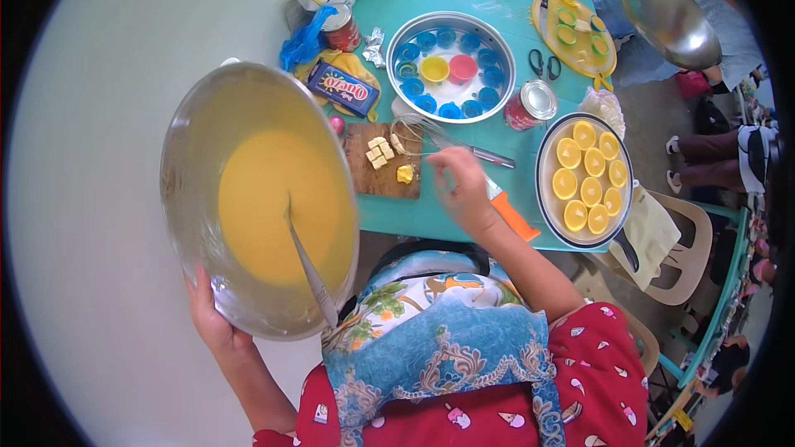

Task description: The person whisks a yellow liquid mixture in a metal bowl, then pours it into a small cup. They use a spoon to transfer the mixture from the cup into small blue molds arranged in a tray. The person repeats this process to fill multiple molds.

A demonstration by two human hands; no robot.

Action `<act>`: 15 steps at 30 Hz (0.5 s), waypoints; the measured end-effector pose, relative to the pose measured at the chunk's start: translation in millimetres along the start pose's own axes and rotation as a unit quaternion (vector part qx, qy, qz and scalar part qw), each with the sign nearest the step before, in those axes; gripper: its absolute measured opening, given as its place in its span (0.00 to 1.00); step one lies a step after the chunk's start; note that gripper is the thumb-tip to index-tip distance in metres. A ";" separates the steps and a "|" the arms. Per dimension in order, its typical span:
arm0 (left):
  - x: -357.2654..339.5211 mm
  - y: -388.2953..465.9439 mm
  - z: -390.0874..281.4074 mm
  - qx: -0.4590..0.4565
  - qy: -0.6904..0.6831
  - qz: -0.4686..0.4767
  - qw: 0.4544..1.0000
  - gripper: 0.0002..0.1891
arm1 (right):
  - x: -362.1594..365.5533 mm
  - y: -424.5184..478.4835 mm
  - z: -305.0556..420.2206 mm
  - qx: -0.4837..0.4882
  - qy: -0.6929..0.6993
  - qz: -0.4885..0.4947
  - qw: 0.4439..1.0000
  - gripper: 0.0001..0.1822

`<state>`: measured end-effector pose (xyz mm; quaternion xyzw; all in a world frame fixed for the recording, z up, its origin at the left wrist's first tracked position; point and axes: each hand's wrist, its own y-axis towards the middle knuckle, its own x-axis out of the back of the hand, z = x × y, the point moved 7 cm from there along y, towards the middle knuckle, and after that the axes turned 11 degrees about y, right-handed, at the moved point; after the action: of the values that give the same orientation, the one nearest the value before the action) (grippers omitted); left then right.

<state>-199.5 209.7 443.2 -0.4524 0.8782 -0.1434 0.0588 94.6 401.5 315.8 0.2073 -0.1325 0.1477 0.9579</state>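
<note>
My left hand (214, 316) grips the rim and side of a large metal bowl (192, 130), tilted, with yellow batter (273, 167) inside. A metal spoon or ladle (310, 282) leans in the batter, its handle over the near rim. My right hand (459, 186) is raised, slightly blurred, fingers bent, with nothing seen in it, near a balloon whisk (490, 157) and an orange-handled knife (514, 217). Cheese pieces (379, 152) and a yellow lump (405, 174) lie on a wooden board (366, 185). A round steamer pan (397, 90) holds blue, yellow and pink cups.
A plate or pan (546, 223) of filled yellow cups stands at right, near cans (538, 100) and scissors (544, 64). A cheese box (343, 88) lies at left. Beyond are a yellow board (584, 59) and a person (658, 31) with another metal bowl (667, 12).
</note>
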 end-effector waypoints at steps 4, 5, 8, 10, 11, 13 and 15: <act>32.6 -12.1 10.9 0.016 0.007 -0.038 0.999 0.21 | -88.6 -6.3 18.1 -0.225 0.212 0.186 0.933 0.17; 38.0 -15.6 12.3 0.020 0.007 -0.046 0.999 0.22 | -109.5 -12.0 13.0 -0.268 0.249 0.188 0.911 0.19; 51.3 -28.0 14.4 0.032 0.000 -0.075 0.997 0.22 | -166.1 -14.5 -3.1 -0.340 0.281 0.213 0.872 0.27; 58.4 -34.9 17.5 0.037 -0.006 -0.090 0.995 0.22 | -189.9 -7.3 -4.4 -0.417 0.347 0.206 0.814 0.28; 61.1 -37.1 19.0 0.036 -0.007 -0.093 0.995 0.22 | -200.4 -4.7 -3.7 -0.454 0.377 0.200 0.782 0.29; 64.0 -40.5 21.9 0.036 -0.011 -0.097 0.995 0.22 | -219.4 -4.7 -10.2 -0.482 0.397 0.153 0.766 0.20; 66.2 -42.2 24.5 0.039 -0.019 -0.098 0.994 0.22 | -230.1 -5.8 -14.8 -0.496 0.426 0.091 0.751 0.13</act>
<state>-199.6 127.9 434.5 -0.5364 0.8220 -0.1743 0.0783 -112.6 350.4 228.2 -0.3944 0.2161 0.2212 0.8654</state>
